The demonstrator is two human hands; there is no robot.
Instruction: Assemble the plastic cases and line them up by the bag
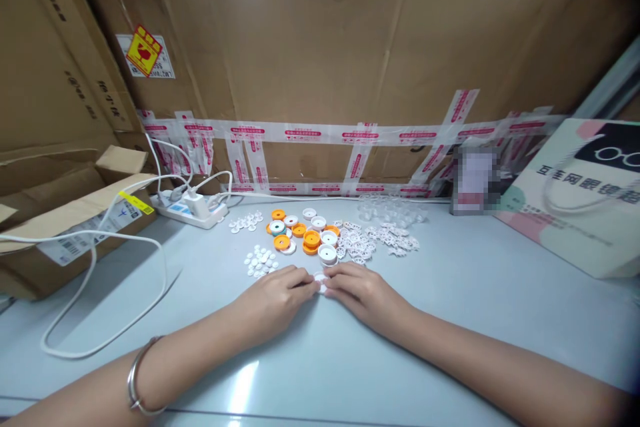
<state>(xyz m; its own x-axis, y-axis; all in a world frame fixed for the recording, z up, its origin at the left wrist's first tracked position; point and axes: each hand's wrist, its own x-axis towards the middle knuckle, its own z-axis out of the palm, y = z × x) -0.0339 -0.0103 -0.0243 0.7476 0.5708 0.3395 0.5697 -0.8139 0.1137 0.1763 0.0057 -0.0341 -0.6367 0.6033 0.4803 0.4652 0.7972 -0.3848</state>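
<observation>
Between my left hand (pixel 284 293) and my right hand (pixel 364 290) is a white round plastic piece (pixel 321 283), low over the table or on it. The fingertips of both hands pinch it from either side and hide most of its edge. Just beyond it lies a cluster of shallow round plastic cups, orange ones (pixel 311 238) and white ones (pixel 327 253). Small white discs (pixel 260 260) are scattered left of the cluster. To its right sits a heap of white lattice-like pieces (pixel 356 245).
Clear plastic pieces (pixel 393 209) lie at the back. A power strip (pixel 193 210) with white cables and an open cardboard box (pixel 75 233) stand left. On the right is a printed bag (pixel 575 207). A large carton (pixel 310 67) walls off the table's back.
</observation>
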